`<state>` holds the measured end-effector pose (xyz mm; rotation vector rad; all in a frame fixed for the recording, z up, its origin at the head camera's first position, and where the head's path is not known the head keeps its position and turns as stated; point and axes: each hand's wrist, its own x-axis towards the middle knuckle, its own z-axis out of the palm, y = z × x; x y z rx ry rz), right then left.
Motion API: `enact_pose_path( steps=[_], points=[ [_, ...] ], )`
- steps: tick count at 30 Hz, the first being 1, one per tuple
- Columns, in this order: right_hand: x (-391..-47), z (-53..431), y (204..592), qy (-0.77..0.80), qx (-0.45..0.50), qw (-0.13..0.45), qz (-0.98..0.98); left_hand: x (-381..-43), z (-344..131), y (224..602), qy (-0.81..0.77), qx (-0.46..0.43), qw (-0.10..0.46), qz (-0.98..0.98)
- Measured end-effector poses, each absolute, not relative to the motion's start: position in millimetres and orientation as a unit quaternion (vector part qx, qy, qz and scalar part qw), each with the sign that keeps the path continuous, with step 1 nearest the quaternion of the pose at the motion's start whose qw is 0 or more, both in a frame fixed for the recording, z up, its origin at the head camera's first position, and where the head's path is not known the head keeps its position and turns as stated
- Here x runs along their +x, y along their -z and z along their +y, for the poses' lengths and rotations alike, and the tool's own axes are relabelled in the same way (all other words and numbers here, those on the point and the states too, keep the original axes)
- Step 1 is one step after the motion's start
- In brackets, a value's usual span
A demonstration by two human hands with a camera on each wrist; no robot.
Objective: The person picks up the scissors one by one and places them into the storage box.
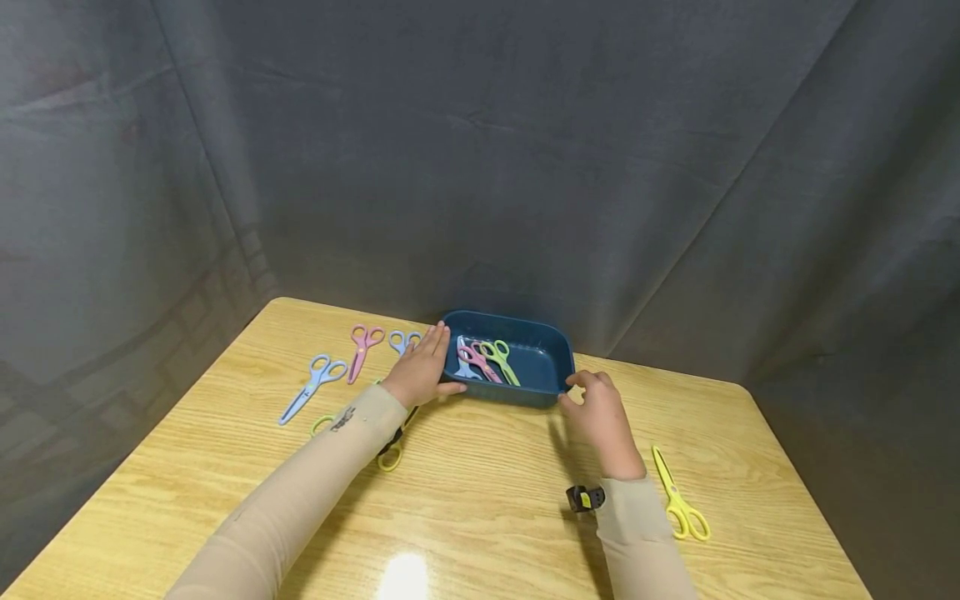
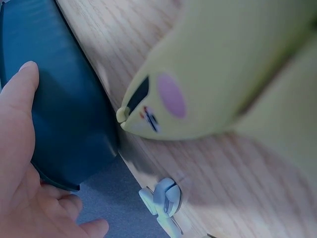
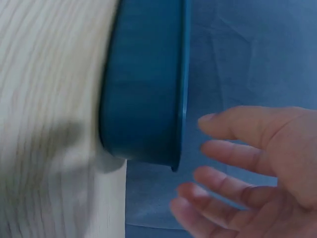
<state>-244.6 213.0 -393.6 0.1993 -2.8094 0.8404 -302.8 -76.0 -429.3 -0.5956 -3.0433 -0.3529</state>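
A dark blue plastic bin (image 1: pixel 536 362) stands at the back of the table, holding blue scissors (image 1: pixel 468 371), pink scissors (image 1: pixel 480 361) and green scissors (image 1: pixel 501 354). My left hand (image 1: pixel 422 367) lies along its left end with straight fingers. In the left wrist view, that thumb (image 2: pixel 22 89) rests against the bin's side wall (image 2: pixel 69 99). My right hand (image 1: pixel 596 412) is at the front right corner; the right wrist view shows its loosely bent fingers (image 3: pixel 233 121) a little apart from the rim. Yellow-green scissors (image 2: pixel 198 84) lie beneath the left wrist.
Left of the bin lie pink scissors (image 1: pixel 362 352), blue scissors (image 1: pixel 313 386) and another blue pair (image 1: pixel 403 340), partly hidden by the left hand. Yellow scissors (image 1: pixel 675 498) lie beside the right forearm. A grey curtain (image 1: pixel 480 167) hangs behind the wooden table (image 1: pixel 465 500).
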Motion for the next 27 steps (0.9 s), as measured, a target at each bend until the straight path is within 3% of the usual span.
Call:
enact_pose_path(
  steps=[14,27],
  points=[
    [-228.8,238.8,397.2,-0.301,-0.009,0.008,-0.954,-304.3,-74.7,431.4,0.123,-0.189,0.014,-0.974],
    [-214.3,259.7,394.2,-0.238,-0.116,-0.042,-0.963,-303.1,-76.3,430.1,0.127,-0.187,0.004,-0.974]
  ],
)
